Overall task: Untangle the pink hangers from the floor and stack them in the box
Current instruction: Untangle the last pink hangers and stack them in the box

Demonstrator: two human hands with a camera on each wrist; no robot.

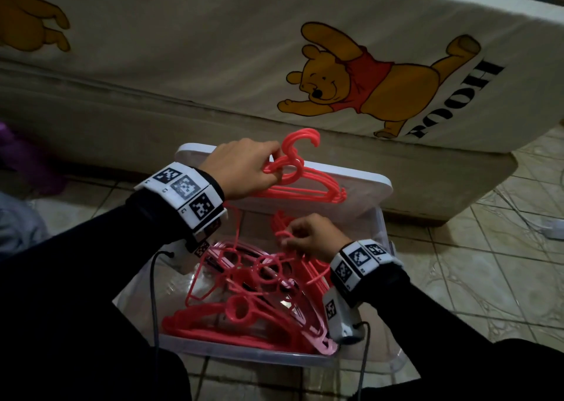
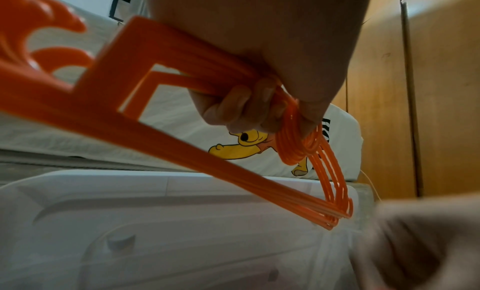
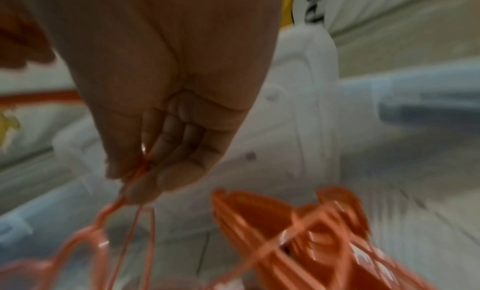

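A clear plastic box [image 1: 380,226] stands on the tiled floor, with several pink hangers [image 1: 244,312] piled inside it. Above its far edge my left hand [image 1: 244,171] grips a bundle of pink hangers [image 1: 308,191] near their hooks; in the left wrist view the fingers [image 2: 241,109] curl round the bundle [image 2: 197,157]. My right hand [image 1: 308,237] hovers over the box and pinches a thin hanger [image 1: 283,232] that rises from the pile. The right wrist view is blurred, but thumb and fingers [image 3: 145,183] meet on a thin pink bar [image 3: 137,222].
The box's white lid [image 1: 360,183] leans against a mattress [image 1: 213,64] with a cartoon-bear sheet, right behind the box. Tiled floor [image 1: 488,263] spreads to the right. A purple item [image 1: 27,156] lies at the far left. Cables hang from both wrist cameras.
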